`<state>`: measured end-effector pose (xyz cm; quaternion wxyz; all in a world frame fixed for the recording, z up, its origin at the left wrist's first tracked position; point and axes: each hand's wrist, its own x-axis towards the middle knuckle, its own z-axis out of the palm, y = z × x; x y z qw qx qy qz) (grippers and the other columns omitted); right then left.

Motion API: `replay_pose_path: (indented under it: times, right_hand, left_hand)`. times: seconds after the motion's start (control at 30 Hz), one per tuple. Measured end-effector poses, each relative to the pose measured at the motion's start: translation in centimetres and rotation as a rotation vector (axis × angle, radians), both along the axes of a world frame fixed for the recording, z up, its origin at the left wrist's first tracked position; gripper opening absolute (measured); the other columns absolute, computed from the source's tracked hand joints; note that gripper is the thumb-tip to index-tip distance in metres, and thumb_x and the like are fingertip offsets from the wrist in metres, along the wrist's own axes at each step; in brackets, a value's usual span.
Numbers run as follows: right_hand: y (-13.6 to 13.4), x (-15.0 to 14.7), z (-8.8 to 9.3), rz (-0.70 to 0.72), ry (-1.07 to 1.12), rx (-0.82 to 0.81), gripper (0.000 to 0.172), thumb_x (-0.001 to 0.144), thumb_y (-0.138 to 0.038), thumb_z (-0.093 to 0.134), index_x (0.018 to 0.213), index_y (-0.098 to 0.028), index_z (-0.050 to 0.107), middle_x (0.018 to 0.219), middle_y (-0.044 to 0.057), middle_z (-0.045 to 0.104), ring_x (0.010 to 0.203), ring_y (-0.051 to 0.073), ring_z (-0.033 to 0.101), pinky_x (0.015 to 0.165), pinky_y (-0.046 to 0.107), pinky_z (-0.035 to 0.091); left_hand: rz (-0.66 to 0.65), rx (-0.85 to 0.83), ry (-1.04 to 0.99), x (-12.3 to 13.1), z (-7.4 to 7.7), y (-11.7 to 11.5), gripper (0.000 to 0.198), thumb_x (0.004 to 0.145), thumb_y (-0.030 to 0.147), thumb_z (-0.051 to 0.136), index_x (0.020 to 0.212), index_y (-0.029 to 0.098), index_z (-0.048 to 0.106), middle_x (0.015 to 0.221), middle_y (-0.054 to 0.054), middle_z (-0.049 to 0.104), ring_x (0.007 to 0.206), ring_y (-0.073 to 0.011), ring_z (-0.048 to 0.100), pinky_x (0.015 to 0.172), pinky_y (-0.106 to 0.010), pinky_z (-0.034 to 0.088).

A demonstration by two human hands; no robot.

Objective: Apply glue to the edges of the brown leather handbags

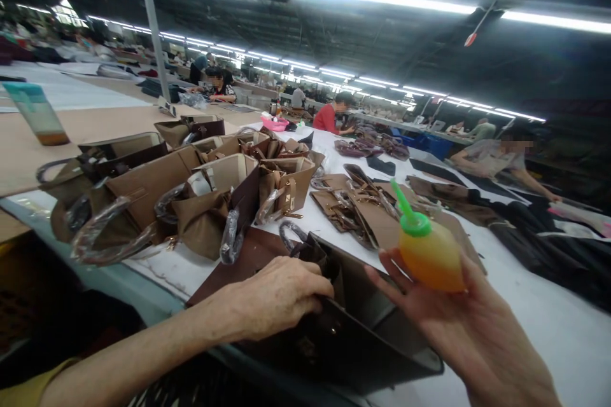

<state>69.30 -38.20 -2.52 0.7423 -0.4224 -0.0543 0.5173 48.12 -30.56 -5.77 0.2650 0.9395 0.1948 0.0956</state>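
Note:
In front of me a dark brown handbag (pixel 367 337) stands tilted at the table edge, its mouth facing up. My left hand (pixel 286 296) is closed on the bag's upper rim, fingertips curled over the edge and partly hidden. A soft squeeze bottle (pixel 432 257) with a green nozzle cap and orange-yellow liquid rests in my right hand (pixel 458 324). That palm faces up, with the thumb behind the bottle and some fingers stretched out near the bag's opening. The nozzle points up and to the left, apart from the bag.
Several brown and tan handbags (pixel 210 216) with plastic-wrapped handles crowd the table on the left. Flat bag pieces (pixel 344 206) lie beyond my bag. A teal-lidded container (pixel 38 114) stands far left, a pink basket (pixel 274 122) farther back. Co-workers (pixel 496 156) work at the table's far side.

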Motion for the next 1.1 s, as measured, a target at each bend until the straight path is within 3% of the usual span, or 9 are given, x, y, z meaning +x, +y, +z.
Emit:
replay_pose_path:
  times: [0.1, 0.17, 0.3, 0.37, 0.47, 0.67, 0.87, 1.0, 1.1]
  right_hand:
    - [0.1, 0.3, -1.2, 0.027, -0.071, 0.058, 0.042, 0.063, -0.043, 0.076, 0.101, -0.025, 0.070, 0.091, 0.012, 0.069, 0.084, 0.037, 0.065, 0.077, 0.070, 0.046]
    - [0.4, 0.7, -1.9, 0.054, -0.099, 0.082, 0.053, 0.059, -0.042, 0.081, 0.108, -0.028, 0.068, 0.097, 0.010, 0.069, 0.086, 0.038, 0.065, 0.079, 0.073, 0.044]
    - [0.4, 0.6, -2.1, 0.180, -0.091, 0.009, 0.053, 0.058, -0.040, 0.083, 0.107, -0.028, 0.067, 0.104, 0.012, 0.068, 0.093, 0.041, 0.063, 0.082, 0.073, 0.041]
    - [0.2, -0.2, -1.7, 0.210, -0.113, -0.027, 0.047, 0.066, -0.039, 0.081, 0.108, -0.027, 0.066, 0.107, 0.012, 0.067, 0.095, 0.038, 0.064, 0.085, 0.069, 0.043]
    - [0.2, -1.6, -1.0, 0.240, -0.158, -0.046, 0.042, 0.075, -0.037, 0.075, 0.113, -0.025, 0.063, 0.113, 0.012, 0.066, 0.096, 0.034, 0.064, 0.089, 0.064, 0.043]
    - [1.9, -2.6, -0.6, 0.311, -0.085, -0.107, 0.047, 0.075, -0.036, 0.074, 0.119, -0.025, 0.061, 0.114, 0.013, 0.066, 0.096, 0.035, 0.063, 0.088, 0.064, 0.043]
    - [2.7, -3.9, -0.5, 0.401, -0.096, -0.120, 0.046, 0.075, -0.038, 0.074, 0.118, -0.027, 0.061, 0.111, 0.013, 0.066, 0.100, 0.035, 0.061, 0.088, 0.064, 0.040]
    - [3.2, -4.9, -0.7, 0.438, -0.113, -0.114, 0.041, 0.080, -0.036, 0.069, 0.119, -0.024, 0.060, 0.113, 0.015, 0.065, 0.098, 0.034, 0.061, 0.085, 0.060, 0.044]
    - [3.8, -5.6, -1.1, 0.474, -0.127, -0.085, 0.042, 0.083, -0.037, 0.066, 0.121, -0.022, 0.058, 0.115, 0.015, 0.064, 0.097, 0.032, 0.061, 0.081, 0.053, 0.048]
  left_hand:
    - [0.059, -0.136, -0.170, -0.8, -0.9, -0.6, 0.033, 0.084, 0.015, 0.061, 0.117, 0.023, 0.060, 0.105, -0.001, 0.065, 0.098, -0.0155, 0.060, 0.087, -0.024, 0.044]
    - [0.167, -0.225, -0.292, -1.3, -1.3, -0.9, 0.040, 0.079, 0.017, 0.067, 0.118, 0.020, 0.057, 0.109, -0.002, 0.064, 0.102, -0.0164, 0.058, 0.091, -0.025, 0.042]
    - [0.538, -0.321, -0.482, -1.8, -2.1, -0.6, 0.015, 0.079, 0.021, 0.062, 0.093, 0.017, 0.059, 0.094, -0.001, 0.064, 0.090, -0.0163, 0.057, 0.082, -0.027, 0.043]
    - [0.630, -0.370, -0.488, -1.6, -2.9, 0.2, 0.008, 0.080, 0.022, 0.057, 0.086, 0.017, 0.058, 0.084, 0.000, 0.062, 0.083, -0.0162, 0.056, 0.076, -0.027, 0.043]
    - [0.592, -0.511, -0.488, -1.3, -4.2, 2.0, 0.007, 0.077, 0.021, 0.052, 0.081, 0.017, 0.057, 0.073, 0.001, 0.059, 0.074, -0.0151, 0.055, 0.068, -0.026, 0.041]
    - [0.606, -0.746, -0.374, -1.2, -6.2, 5.4, 0.020, 0.058, 0.013, 0.057, 0.078, 0.016, 0.056, 0.069, 0.002, 0.057, 0.067, -0.0145, 0.053, 0.062, -0.025, 0.039]
    - [0.302, -1.077, -0.189, -0.9, -6.8, 6.2, 0.046, 0.056, 0.012, 0.053, 0.099, 0.019, 0.067, 0.073, 0.001, 0.062, 0.048, -0.0091, 0.048, 0.049, -0.022, 0.037]
    - [0.148, -1.092, -0.225, -1.2, -6.6, 6.2, 0.049, 0.064, 0.018, 0.062, 0.112, 0.023, 0.064, 0.084, 0.002, 0.064, 0.054, -0.0070, 0.048, 0.048, -0.018, 0.035]
    - [0.061, -1.075, -0.298, -1.4, -6.9, 6.2, 0.052, 0.062, 0.019, 0.068, 0.114, 0.022, 0.064, 0.091, 0.002, 0.064, 0.067, -0.0088, 0.052, 0.057, -0.018, 0.040]
